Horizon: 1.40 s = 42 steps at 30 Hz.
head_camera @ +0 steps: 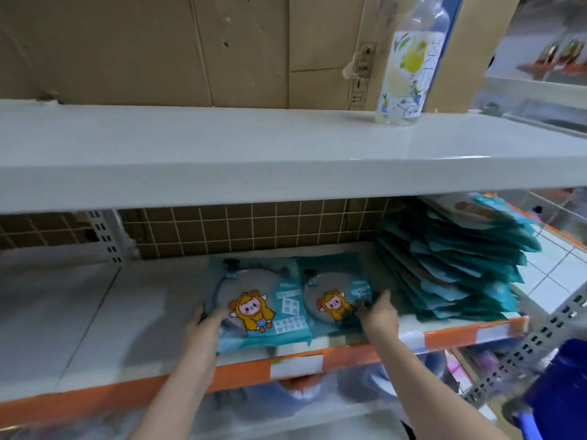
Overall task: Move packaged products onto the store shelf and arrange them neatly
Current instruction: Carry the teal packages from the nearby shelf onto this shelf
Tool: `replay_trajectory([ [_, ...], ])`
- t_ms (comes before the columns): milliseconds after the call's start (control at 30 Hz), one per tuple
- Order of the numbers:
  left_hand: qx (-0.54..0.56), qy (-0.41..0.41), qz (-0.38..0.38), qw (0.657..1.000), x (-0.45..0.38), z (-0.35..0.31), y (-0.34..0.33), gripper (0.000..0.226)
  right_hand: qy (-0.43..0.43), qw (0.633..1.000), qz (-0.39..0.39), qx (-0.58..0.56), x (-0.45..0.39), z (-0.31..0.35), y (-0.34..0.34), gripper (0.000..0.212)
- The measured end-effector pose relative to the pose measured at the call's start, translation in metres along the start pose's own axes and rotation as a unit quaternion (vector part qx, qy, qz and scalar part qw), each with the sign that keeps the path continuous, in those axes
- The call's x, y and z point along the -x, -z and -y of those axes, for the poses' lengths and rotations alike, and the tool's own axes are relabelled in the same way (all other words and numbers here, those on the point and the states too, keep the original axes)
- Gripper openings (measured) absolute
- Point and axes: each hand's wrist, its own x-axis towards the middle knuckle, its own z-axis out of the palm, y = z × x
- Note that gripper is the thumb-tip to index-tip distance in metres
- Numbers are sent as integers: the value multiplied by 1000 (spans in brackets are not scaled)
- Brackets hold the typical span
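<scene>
Two flat teal plastic packs w/ a yellow-hooded cartoon figure lie side by side on the white shelf board w/ orange front lip (349, 354), just left of the leaning stack of teal packs (451, 265). Left hand (208, 322) grips the left pack (257, 300) at its left edge, fingers curled round it. Right hand (378, 312) touches the right pack (336, 300) at its right edge; blur, so can't tell if it pinches or only presses. Step in hand, prob.: squaring both packs. To do it well: slide both back off the lip, keep edges parallel, butt the right pack vs. the stack w/o nudging it, since that stack looks ready to slump.
</scene>
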Motion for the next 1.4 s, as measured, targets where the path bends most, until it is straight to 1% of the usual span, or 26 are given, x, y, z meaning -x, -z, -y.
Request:
replay_trajectory([
  [67, 18, 6, 25, 1000, 6, 3, -25, 16, 47, 997, -4, 65, -7, -8, 2, 47],
  [133, 35, 24, 38, 998, 5, 6, -48, 25, 89, 990, 3, 107, -13, -11, 3, 42],
  [200, 45, 41, 40, 997, 0, 10, -65, 33, 123, 984, 37, 119, -17, -14, 3, 37],
  [300, 35, 67, 46, 996, -9, 19, -85, 43, 156, 973, 80, 152, -21, -20, 6, 40],
  [367, 16, 76, 42, 996, -13, 23, -95, 40, 162, 970, 86, 160, -22, -22, 8, 41],
  [433, -20, 71, 49, 996, -14, 24, -106, 36, 167, 972, 79, 143, -23, -23, 9, 39],
  [467, -58, 62, 49, 995, -14, 25, -111, 39, 167, 977, 72, 115, -23, -23, 9, 37],
  [500, -120, 45, 47, 991, -16, 28, -115, 42, 165, 981, 66, 79, -23, -24, 9, 34],
  [533, -225, 17, 45, 973, -17, 30, -119, 49, 159, 984, 60, 46, -22, -24, 9, 32],
  [567, -344, -15, 38, 938, -17, 32, -120, 56, 152, 987, 54, 25, -22, -25, 8, 31],
  [600, -435, -42, 28, 899, -19, 35, -119, 64, 146, 988, 49, 18, -22, -24, 8, 30],
  [633, -488, -61, 22, 870, -20, 37, -118, 74, 142, 989, 45, 22, -22, -25, 8, 30],
  [667, -509, -60, 25, 858, -21, 40, -117, 81, 142, 989, 40, 34, -22, -25, 8, 30],
  [700, -521, -69, 32, 850, -20, 41, -115, 83, 144, 988, 32, 51, -23, -27, 8, 31],
  [767, -530, -84, 41, 843, -18, 41, -108, 75, 148, 986, 18, 75, -26, -29, 9, 33],
  [800, -521, -87, 43, 848, -18, 40, -104, 71, 146, 986, 12, 80, -27, -29, 9, 34],
  [900, -453, -74, 27, 888, -22, 35, -80, 56, 142, 985, -31, 94, -22, -25, 7, 37],
  [1000, -438, -94, -9, 894, -20, 28, -48, 36, 153, 977, -100, 109, -9, -19, 4, 33],
  [1100, -401, -120, -40, 907, -17, 19, -6, 22, 200, 967, -127, 89, 10, -2, -6, 30],
  [1200, -341, -132, -54, 929, -17, 5, 45, 5, 237, 966, -96, 39, 39, 26, -25, 31],
  [1333, -320, -183, -96, 925, -8, -18, 123, 10, 284, 957, -32, -52, 88, 66, -61, 21],
  [1400, -311, -194, -118, 923, -1, -28, 167, 12, 288, 952, -4, -99, 116, 88, -81, 19],
])
